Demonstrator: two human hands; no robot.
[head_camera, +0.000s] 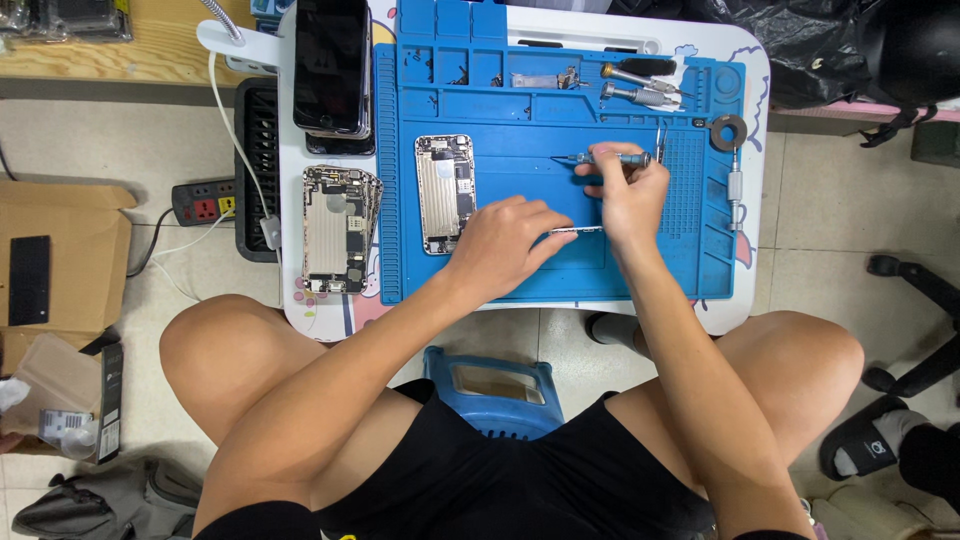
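Observation:
My right hand (628, 196) holds a slim grey screwdriver (612, 158) lying sideways, tip pointing left, over the blue repair mat (510, 265). My left hand (505, 243) rests on the mat with its fingertips on a thin silvery strip part (585, 230) just below my right hand. An opened phone housing (444, 193) with bare internals lies on the mat just left of my left hand.
A stack of opened phone housings (338, 228) lies on the small white table's (750, 70) left side, with dark phones (332, 68) stacked behind. Spare screwdrivers (640, 85), tweezers and a round ring (728, 131) sit at the mat's back right. Power strip (205, 201), cardboard box (70, 240) on floor.

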